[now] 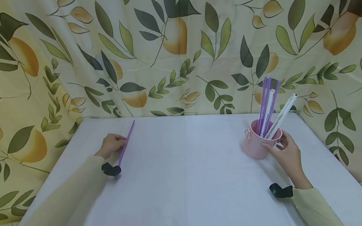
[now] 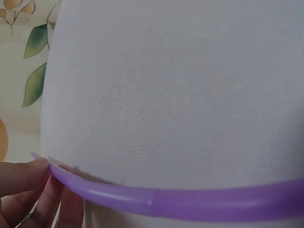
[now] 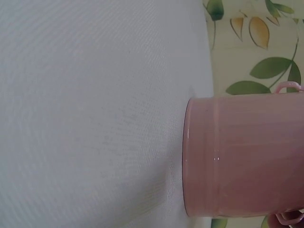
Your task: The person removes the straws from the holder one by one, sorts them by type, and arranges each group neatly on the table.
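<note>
My left hand [image 1: 111,145] pinches a purple straw [image 1: 126,142] between thumb and fingers at the left of the table. In the left wrist view the straw [image 2: 199,204] runs along the bottom, with a joint partway, and the fingertips [image 2: 28,175] hold its far part. At the right, my right hand [image 1: 288,156] grips a pink bucket [image 1: 255,146] by its right side, thumb on the front near the rim. Purple straws [image 1: 263,103] and white printed, wrapped straws [image 1: 281,115] stand in it, leaning right. The right wrist view shows the bucket's side [image 3: 247,156]; whether its base touches the table, I cannot tell.
A white cloth [image 1: 186,183] covers the table. Behind and beside it hangs a curtain [image 1: 171,74] printed with leaves and fruit. Black wrist cameras sit at the left cuff [image 1: 111,169] and right cuff [image 1: 281,191].
</note>
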The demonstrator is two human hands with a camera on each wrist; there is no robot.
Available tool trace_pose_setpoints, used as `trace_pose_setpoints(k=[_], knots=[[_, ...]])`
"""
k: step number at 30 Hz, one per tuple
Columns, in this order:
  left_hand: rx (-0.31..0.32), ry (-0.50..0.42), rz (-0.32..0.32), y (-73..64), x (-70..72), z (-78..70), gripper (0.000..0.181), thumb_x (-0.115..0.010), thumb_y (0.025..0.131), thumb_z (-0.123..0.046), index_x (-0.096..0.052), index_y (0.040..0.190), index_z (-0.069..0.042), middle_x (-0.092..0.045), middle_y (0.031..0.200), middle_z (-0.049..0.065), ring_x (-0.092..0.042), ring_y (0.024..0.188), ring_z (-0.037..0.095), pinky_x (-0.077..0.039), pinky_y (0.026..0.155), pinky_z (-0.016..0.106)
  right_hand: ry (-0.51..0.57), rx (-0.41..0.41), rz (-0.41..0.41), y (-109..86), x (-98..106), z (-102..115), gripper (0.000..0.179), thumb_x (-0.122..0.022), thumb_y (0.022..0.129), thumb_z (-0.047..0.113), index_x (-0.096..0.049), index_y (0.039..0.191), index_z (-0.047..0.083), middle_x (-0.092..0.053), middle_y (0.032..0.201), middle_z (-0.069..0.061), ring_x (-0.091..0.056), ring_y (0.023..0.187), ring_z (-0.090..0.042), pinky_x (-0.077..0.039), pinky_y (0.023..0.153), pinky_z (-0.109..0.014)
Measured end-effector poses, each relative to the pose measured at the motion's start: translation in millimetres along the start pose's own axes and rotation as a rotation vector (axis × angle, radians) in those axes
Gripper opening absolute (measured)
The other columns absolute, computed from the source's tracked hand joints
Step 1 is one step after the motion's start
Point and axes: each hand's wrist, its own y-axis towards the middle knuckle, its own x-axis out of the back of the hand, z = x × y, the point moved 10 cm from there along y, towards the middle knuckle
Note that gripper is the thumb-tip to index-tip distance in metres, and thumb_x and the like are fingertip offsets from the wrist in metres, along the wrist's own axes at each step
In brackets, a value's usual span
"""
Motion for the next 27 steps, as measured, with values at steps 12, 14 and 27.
trace_pose_setpoints(k=[12,14,27], knots=[[0.083,-0.061,-0.007,-6.3,-1.0,12.2,0.029,-0.061,0.089,-0.006,-0.061,0.113,0.011,-0.064,0.071,-0.002,-0.057,0.061,0.004,-0.055,0.058,0.018,0.0,-0.005,0.002,0.6,-1,-1,0.093,-0.067,0.078,0.055,-0.019,0.15,0.024,-0.033,0.152,-0.008,-0.04,0.134,-0.031,-0.042,0.103,-0.047],[0.093,-0.085,0.001,-5.6,-1.1,13.3,0.031,-0.06,0.09,-0.007,-0.06,0.114,0.012,-0.065,0.072,-0.001,-0.058,0.061,0.004,-0.056,0.059,0.019,0.001,-0.005,0.002,0.2,-1,-1,0.093,-0.068,0.078,0.055,-0.019,0.15,0.024,-0.033,0.152,-0.009,-0.04,0.134,-0.031,-0.042,0.102,-0.047],[0.129,-0.134,0.059,-10.4,6.8,8.7,0.04,-0.053,0.094,-0.015,-0.052,0.125,0.011,-0.068,0.093,0.012,-0.062,0.072,0.006,-0.057,0.071,0.022,0.01,0.004,-0.005,-0.6,0,-2,0.092,-0.068,0.078,0.053,-0.018,0.15,0.026,-0.033,0.153,-0.005,-0.04,0.135,-0.03,-0.042,0.103,-0.046]])
